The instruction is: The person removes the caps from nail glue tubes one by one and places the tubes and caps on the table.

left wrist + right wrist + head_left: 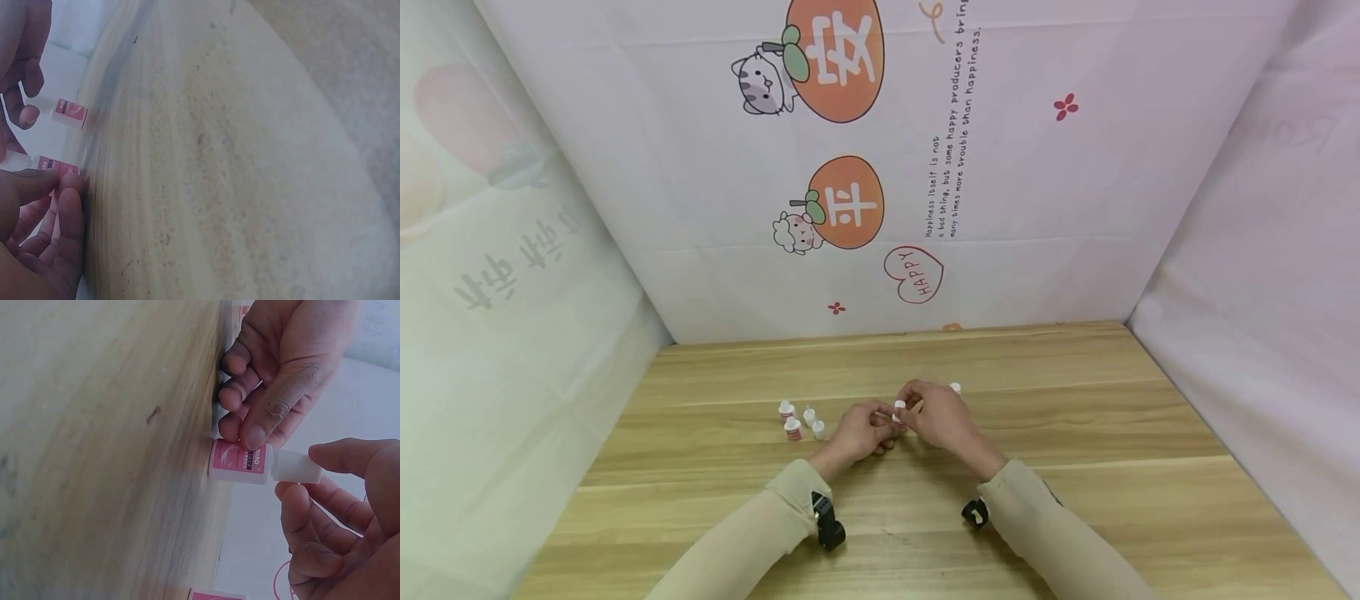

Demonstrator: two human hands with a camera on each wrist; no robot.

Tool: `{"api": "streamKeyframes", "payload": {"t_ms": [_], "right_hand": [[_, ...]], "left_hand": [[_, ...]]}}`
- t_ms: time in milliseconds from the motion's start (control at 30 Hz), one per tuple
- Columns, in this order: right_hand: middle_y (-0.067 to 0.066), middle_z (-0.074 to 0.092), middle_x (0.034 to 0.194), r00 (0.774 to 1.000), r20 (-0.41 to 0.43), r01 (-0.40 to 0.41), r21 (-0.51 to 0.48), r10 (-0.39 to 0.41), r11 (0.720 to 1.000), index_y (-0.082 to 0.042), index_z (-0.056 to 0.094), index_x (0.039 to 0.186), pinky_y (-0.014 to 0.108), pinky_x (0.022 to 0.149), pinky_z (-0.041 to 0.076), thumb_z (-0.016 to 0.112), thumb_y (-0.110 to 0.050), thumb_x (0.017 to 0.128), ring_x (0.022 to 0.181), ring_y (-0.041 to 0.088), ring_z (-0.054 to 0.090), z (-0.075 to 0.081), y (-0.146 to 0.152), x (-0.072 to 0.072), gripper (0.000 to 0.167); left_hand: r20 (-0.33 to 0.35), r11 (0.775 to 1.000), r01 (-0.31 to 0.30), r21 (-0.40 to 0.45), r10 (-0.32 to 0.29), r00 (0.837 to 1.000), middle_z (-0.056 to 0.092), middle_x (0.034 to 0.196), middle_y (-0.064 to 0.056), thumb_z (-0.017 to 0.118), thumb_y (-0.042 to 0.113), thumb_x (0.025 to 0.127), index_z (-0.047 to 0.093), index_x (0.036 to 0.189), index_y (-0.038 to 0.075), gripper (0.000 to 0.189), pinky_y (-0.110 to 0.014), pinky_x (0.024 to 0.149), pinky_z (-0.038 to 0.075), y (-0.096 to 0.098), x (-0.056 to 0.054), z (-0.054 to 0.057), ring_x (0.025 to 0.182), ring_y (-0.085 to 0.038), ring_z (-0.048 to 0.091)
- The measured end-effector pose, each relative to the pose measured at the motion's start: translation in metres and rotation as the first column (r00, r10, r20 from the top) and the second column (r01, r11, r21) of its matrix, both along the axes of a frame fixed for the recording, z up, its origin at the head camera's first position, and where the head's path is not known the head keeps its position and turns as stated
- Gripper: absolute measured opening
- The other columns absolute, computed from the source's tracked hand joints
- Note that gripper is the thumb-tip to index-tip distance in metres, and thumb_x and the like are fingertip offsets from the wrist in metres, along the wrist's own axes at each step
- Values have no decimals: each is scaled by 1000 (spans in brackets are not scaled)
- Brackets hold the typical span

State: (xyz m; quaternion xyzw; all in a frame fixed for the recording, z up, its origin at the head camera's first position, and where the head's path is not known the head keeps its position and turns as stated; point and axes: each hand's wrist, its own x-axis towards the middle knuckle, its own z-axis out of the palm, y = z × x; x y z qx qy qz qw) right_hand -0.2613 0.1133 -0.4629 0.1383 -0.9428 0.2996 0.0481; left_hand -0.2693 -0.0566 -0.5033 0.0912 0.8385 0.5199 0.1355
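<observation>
A small glue bottle (237, 461) with a pink label stands upright on the table between both hands. My left hand (861, 429) grips its body, the thumb lying over the label and the fingers behind. At its top, my right hand (940, 412) pinches the white cap (297, 467) between thumb and index finger. The cap sits in line with the bottle's neck. In the left wrist view another pink-labelled bottle (69, 112) stands just past the right hand; the head view shows mostly its white top (955, 388), the rest hidden by that hand.
Left of the left hand, two pink-labelled bottles (793, 429) stand close together. Beside them are two small white pieces (818, 430). The wooden table (1037, 467) meets a printed cloth wall (1015, 250) at the back, with cloth on both sides.
</observation>
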Motion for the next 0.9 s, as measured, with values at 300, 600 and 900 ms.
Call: {"api": "streamKeyframes", "payload": {"t_ms": [300,600,900], "right_hand": [[-6,71,91,999,32,20,12,-20,1000,-22,69,97,28,62,47,74,-31,89,72,8,59,3,-1,1,13],[-5,72,92,1000,20,7,11,-7,1000,-21,70,98,27,59,45,74,-27,89,68,7,58,2,-2,1,12],[-5,72,90,999,28,27,7,-27,1000,-21,69,96,28,61,47,75,-29,88,69,8,59,4,-2,1,13]], "left_hand": [[18,1000,-12,26,11,1000,75,86,-11,68,13,94,65,113,2,22,-26,56,57,0,0,-1,62,-11,67],[31,999,-24,35,23,999,76,88,-13,68,10,94,65,111,2,20,-23,55,56,1,0,-1,63,-10,66],[45,999,-25,36,24,999,75,87,-12,70,14,93,66,111,3,21,-25,56,56,0,0,0,63,-11,66]]}}
